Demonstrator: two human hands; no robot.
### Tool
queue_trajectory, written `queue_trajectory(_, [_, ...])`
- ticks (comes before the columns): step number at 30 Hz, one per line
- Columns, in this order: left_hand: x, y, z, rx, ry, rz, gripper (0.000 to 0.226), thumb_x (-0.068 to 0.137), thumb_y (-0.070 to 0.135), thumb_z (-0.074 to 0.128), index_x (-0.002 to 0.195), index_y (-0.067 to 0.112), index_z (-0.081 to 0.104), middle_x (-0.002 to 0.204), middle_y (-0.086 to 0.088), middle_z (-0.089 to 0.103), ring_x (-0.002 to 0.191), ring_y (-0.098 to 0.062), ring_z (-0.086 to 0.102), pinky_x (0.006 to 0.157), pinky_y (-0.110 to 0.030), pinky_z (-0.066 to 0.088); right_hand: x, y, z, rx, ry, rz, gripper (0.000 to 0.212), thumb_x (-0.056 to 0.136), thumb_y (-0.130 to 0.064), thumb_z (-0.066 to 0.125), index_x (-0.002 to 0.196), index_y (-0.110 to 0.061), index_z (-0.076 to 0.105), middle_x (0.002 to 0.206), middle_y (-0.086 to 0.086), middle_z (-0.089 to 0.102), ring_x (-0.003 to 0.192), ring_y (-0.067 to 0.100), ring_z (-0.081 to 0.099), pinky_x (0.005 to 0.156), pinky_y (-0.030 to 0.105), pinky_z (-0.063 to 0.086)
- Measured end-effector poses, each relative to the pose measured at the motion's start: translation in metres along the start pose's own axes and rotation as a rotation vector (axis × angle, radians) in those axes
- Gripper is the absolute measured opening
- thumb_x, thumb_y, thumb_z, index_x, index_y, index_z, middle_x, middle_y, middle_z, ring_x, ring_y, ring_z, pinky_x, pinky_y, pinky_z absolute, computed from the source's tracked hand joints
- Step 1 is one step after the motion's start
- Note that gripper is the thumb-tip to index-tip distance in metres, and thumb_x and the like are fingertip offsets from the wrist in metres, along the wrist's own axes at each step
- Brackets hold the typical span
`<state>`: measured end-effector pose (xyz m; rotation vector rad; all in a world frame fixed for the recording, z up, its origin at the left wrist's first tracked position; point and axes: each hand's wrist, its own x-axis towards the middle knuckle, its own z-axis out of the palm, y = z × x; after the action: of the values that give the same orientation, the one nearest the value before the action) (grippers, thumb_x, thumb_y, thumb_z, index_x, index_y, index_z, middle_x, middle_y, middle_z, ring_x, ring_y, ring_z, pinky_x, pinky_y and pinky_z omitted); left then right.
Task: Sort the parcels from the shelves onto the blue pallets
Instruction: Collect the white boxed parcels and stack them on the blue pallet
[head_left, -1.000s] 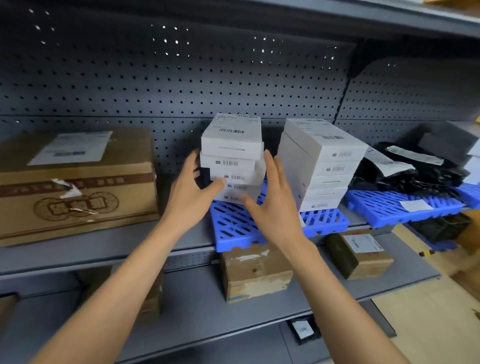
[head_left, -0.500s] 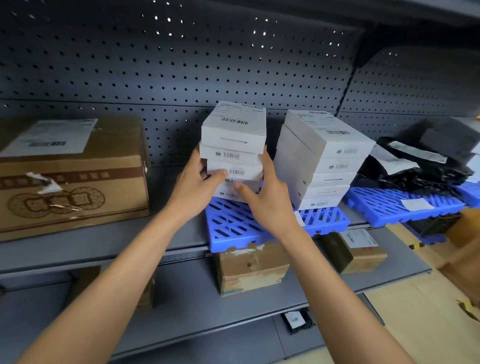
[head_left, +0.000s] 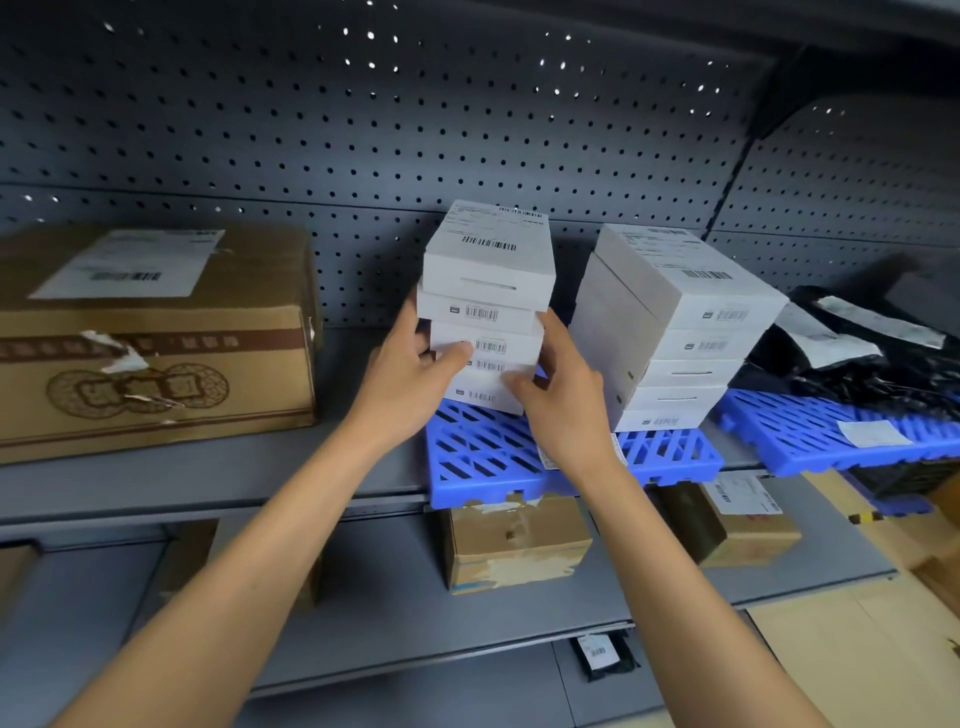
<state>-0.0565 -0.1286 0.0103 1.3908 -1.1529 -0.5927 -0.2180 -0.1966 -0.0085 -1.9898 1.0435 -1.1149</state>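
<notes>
A stack of several flat white boxes (head_left: 488, 291) with barcode labels stands on a blue pallet (head_left: 483, 457) on the middle shelf. My left hand (head_left: 410, 374) grips the stack's left side, thumb across the front of the lower boxes. My right hand (head_left: 561, 395) holds the stack's right side, fingers curled round the lower front corner. A second, tidier stack of white boxes (head_left: 670, 322) stands on the same pallet just to the right. The lowest box of the held stack is partly hidden by my hands.
A large brown carton (head_left: 150, 338) sits on the shelf at the left. Black plastic mailers (head_left: 852, 358) lie on another blue pallet (head_left: 831, 436) at the right. Smaller cardboard boxes (head_left: 514, 545) stand on the lower shelf. A perforated grey back panel closes the shelf behind.
Both hands have closed in from in front of the stack onto its two sides. The view has moved nearer to the shelf.
</notes>
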Motion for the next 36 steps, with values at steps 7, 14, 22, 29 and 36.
queue_trajectory(7, [-0.022, 0.004, -0.001, 0.009, 0.041, 0.004, 0.067, 0.094, 0.008, 0.063, 0.150, 0.035, 0.038, 0.118, 0.022, 0.070, 0.109, 0.005, 0.065, 0.099, -0.035, 0.055, -0.013, -0.008, -0.011, 0.037, -0.080, -0.032, 0.075, 0.086, -0.001, 0.069, 0.148, -0.032, 0.041, 0.120, -0.021, 0.068, 0.104, 0.004, 0.066, 0.080, 0.016, 0.055])
queue_trajectory(14, [-0.050, 0.009, 0.004, 0.122, 0.066, 0.066, 0.074, 0.096, 0.009, 0.060, 0.151, 0.046, 0.028, 0.120, 0.027, 0.068, 0.109, 0.009, 0.064, 0.090, -0.009, 0.050, -0.017, -0.004, -0.023, 0.097, -0.136, -0.005, 0.075, 0.079, 0.004, 0.075, 0.138, -0.035, 0.050, 0.116, -0.018, 0.072, 0.110, 0.000, 0.066, 0.087, 0.033, 0.060])
queue_trajectory(22, [-0.064, 0.006, 0.005, 0.268, 0.070, 0.093, 0.099, 0.088, -0.001, 0.067, 0.156, 0.046, 0.013, 0.119, 0.033, 0.066, 0.108, 0.010, 0.063, 0.100, -0.022, 0.050, -0.020, -0.002, -0.031, 0.050, -0.137, -0.034, 0.071, 0.080, 0.004, 0.078, 0.136, -0.032, 0.053, 0.106, -0.030, 0.069, 0.108, -0.011, 0.063, 0.093, 0.016, 0.053])
queue_trajectory(29, [-0.061, -0.002, 0.007, 0.327, 0.111, 0.078, 0.105, 0.088, 0.000, 0.069, 0.157, 0.046, 0.005, 0.129, 0.016, 0.067, 0.120, -0.001, 0.062, 0.104, -0.041, 0.052, -0.021, 0.004, -0.031, 0.027, -0.122, -0.055, 0.070, 0.081, 0.002, 0.079, 0.136, -0.032, 0.053, 0.111, -0.023, 0.071, 0.106, -0.010, 0.064, 0.093, 0.017, 0.054])
queue_trajectory(36, [-0.062, -0.007, 0.007, 0.269, 0.128, 0.099, 0.097, 0.086, 0.006, 0.075, 0.159, 0.037, 0.018, 0.122, 0.025, 0.067, 0.115, 0.006, 0.062, 0.101, -0.022, 0.049, -0.018, 0.005, -0.037, -0.038, -0.175, -0.076, 0.076, 0.082, -0.002, 0.079, 0.141, -0.039, 0.047, 0.113, -0.021, 0.071, 0.105, -0.003, 0.066, 0.096, 0.021, 0.054])
